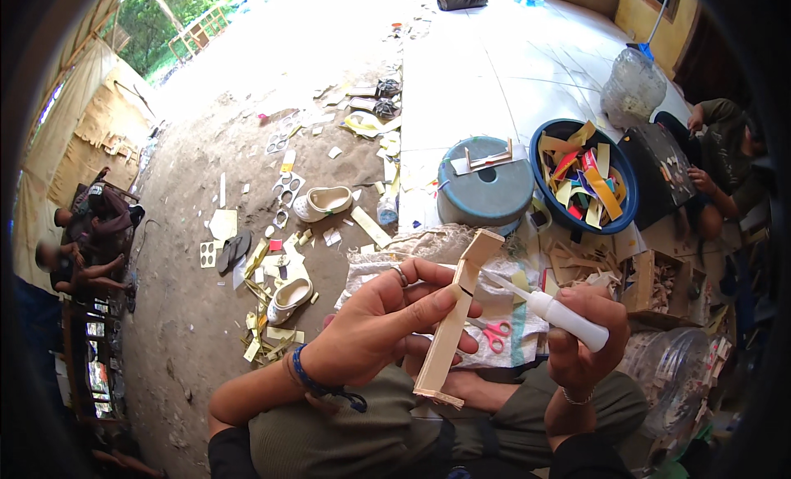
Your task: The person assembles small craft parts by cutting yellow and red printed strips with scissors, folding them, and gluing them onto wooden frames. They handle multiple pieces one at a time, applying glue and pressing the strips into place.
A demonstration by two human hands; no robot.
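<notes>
My left hand [394, 316] grips a thin, pale wooden strip [449, 341] held up at a slant, with short crosspieces at its top and bottom ends. A dark mark crosses the strip by my thumb. In my right hand [592, 327] is a white squeeze glue bottle [568, 321], its long thin nozzle pointing left at the upper part of the wood. Whether the tip touches the wood I cannot tell. Below and behind the strip, pink-handled scissors [496, 336] lie on a white woven sack [375, 277] in front of my folded legs.
An upturned grey tub [486, 195] bears a similar small wooden piece [488, 159]. Right of it stands a blue basin [628, 207] of coloured scraps, then a box of wood bits [655, 285]. Clogs [323, 202] and cuttings litter the dirt floor at left. Other people sit at both sides.
</notes>
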